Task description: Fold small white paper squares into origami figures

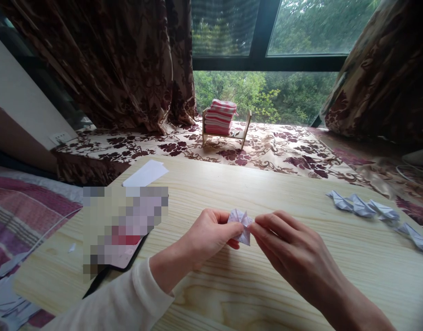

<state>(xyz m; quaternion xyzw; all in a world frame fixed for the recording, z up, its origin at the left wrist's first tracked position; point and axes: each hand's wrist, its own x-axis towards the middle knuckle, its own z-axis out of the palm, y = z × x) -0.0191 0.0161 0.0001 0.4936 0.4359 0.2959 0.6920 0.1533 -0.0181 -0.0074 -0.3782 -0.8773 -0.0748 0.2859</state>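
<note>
Between my hands, over the middle of the wooden table [211, 184], is a small folded white paper piece [245, 236] with pointed flaps. My left hand [209, 234] pinches it from the left, thumb on top and fingers beneath. My right hand [283, 243] comes in from the right with its fingertips pressed together on the paper's right edge. Along the table's right side lie several folded paper pieces [362, 206] in a row. At the back left of the table rests a stack of flat white paper strips [145, 174].
A device [120, 259], partly pixelated, stands at the left of the table, with a paper scrap [71, 248] beside it. Behind the table, a little wooden rack [246, 131] holds folded pink-and-white cloths [220, 118] on the patterned sill. A white cable [56, 228] runs along the left.
</note>
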